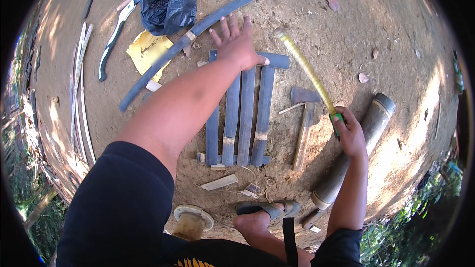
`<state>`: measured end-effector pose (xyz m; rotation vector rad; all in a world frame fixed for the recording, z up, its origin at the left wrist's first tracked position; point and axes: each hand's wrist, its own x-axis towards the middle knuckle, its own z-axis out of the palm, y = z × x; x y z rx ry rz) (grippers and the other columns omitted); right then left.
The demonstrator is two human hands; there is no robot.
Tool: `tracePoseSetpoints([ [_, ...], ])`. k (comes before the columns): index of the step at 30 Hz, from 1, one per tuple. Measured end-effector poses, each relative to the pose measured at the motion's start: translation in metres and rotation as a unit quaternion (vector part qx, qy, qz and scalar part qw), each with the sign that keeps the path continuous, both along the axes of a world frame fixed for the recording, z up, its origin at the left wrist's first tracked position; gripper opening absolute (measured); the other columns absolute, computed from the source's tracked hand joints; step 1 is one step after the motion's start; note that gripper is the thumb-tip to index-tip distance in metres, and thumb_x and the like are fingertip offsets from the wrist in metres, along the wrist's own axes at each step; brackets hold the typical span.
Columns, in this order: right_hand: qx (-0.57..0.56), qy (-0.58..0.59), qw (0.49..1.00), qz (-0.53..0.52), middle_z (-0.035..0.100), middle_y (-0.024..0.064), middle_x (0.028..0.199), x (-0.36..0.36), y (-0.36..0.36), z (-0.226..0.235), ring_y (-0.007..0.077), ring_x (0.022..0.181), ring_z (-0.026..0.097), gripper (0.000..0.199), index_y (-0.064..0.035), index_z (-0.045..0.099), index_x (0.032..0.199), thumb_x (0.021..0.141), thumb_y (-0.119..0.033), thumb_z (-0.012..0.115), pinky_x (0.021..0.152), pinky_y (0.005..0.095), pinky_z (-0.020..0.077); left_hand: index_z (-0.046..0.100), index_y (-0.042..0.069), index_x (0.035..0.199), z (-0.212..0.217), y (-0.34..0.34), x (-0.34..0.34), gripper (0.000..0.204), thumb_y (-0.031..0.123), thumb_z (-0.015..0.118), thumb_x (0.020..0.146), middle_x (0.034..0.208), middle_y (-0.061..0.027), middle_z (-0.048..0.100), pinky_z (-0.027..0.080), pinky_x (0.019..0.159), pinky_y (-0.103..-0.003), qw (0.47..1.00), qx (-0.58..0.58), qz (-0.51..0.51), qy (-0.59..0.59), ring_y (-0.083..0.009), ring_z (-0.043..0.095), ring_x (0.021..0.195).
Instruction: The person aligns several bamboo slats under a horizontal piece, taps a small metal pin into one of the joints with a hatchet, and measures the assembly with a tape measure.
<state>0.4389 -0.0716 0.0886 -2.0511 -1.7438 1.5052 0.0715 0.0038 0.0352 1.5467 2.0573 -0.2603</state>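
- At far left, thin bamboo strips and a hand saw lie on bare dirt ground, beside a black plastic bag and a long curved slat.
- The left hand, fingers spread flat, presses the top of a frame of dark bamboo slats lying mid-scene.
- A hatchet lies just right of the frame.
- The right hand grips a yellow tape measure, its blade stretched up-left.
- A thick bamboo tube lies beside that hand, with open dirt beyond.

Matt dark bamboo slats on rough dry dirt ground.
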Motion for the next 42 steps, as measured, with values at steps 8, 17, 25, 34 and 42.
tracePoseSetpoints([
  [8,-0.020,-0.007,0.989,0.148,0.067,0.0146,0.094,-0.006,0.032,0.030,0.0247,0.088,0.064,0.032,-0.0026,0.066,0.122,0.098,-0.023,0.063,0.082,0.0381,0.0500,0.004,0.017,0.172,-0.004,0.035,-0.009,0.146,0.068,0.091,0.065,0.176,-0.0247,-0.002,-0.002,0.124,-0.073,0.991,-0.009,-0.126,0.047,-0.0453,-0.009,0.162],
  [17,-0.001,-0.070,0.957,0.282,0.070,0.0180,0.101,-0.012,0.040,0.016,0.0349,0.092,0.069,0.031,-0.0081,0.071,0.119,0.097,-0.027,0.062,0.084,0.0452,0.0522,0.006,0.023,0.172,-0.012,0.034,-0.007,0.147,0.073,0.090,0.062,0.177,-0.0194,0.001,0.001,0.126,-0.070,0.986,0.020,-0.148,0.072,-0.0409,-0.004,0.164],
  [25,0.013,-0.127,0.919,0.372,0.072,0.0205,0.097,-0.118,0.089,-0.021,0.0374,0.090,0.070,0.035,-0.0088,0.073,0.120,0.094,-0.025,0.056,0.086,0.0494,0.0535,0.008,0.006,0.170,0.020,0.040,-0.005,0.148,0.071,0.089,0.064,0.175,-0.0276,-0.001,0.001,0.128,-0.065,0.984,-0.029,-0.170,0.037,-0.0445,-0.004,0.163],
  [34,0.026,-0.144,0.915,0.376,0.073,0.0201,0.092,-0.115,0.100,-0.035,0.0370,0.088,0.071,0.037,-0.0124,0.073,0.122,0.092,-0.027,0.056,0.084,0.0492,0.0533,0.009,0.004,0.169,0.024,0.040,-0.001,0.147,0.068,0.090,0.065,0.175,-0.0287,-0.001,0.001,0.128,-0.065,0.986,-0.036,-0.158,0.043,-0.0462,-0.004,0.162],
  [42,-0.020,-0.185,0.901,0.392,0.076,0.0155,0.115,-0.115,0.105,-0.024,0.0342,0.106,0.073,0.040,-0.0157,0.071,0.129,0.096,-0.028,0.051,0.096,0.0476,0.0547,0.009,0.006,0.170,0.023,0.045,0.001,0.147,0.067,0.091,0.065,0.175,-0.0293,-0.002,0.001,0.128,-0.065,0.985,-0.058,-0.155,0.049,-0.0462,-0.006,0.162],
])
